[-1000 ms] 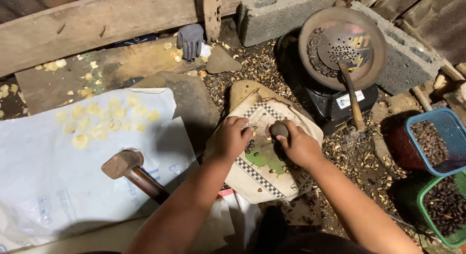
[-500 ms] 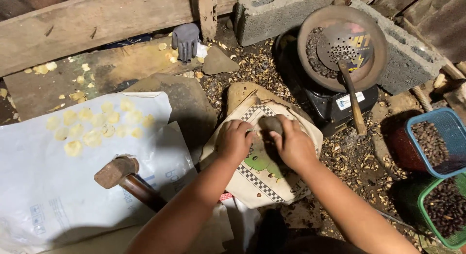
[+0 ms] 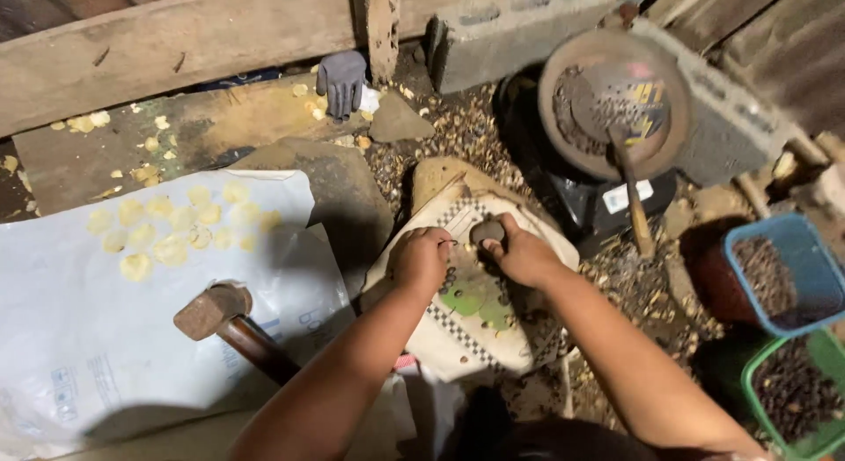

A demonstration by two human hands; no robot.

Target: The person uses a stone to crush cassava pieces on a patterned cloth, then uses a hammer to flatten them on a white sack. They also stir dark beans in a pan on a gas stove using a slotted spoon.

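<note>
Both forearms reach up from the bottom edge onto a cloth-wrapped block (image 3: 475,311), cream with a checkered band. The left hand (image 3: 421,258) is curled into a fist on the cloth, its grip closed, though on what cannot be told. The right hand (image 3: 521,254) pinches a small dark stone (image 3: 487,232) between thumb and fingers. Since half a second ago the hands have barely shifted; the stone sits at the same spot.

Left of the block, a wooden mallet (image 3: 220,316) lies on a white sheet (image 3: 79,346) dotted with flat yellow discs (image 3: 163,232). The ground is dirt strewn with husks. Right, a blue tub (image 3: 788,267) and a green tub (image 3: 792,395) hold dark seeds. Farther off, a round pan (image 3: 616,100) with a wooden-handled ladle, a grey glove (image 3: 341,81), concrete blocks and wooden beams.
</note>
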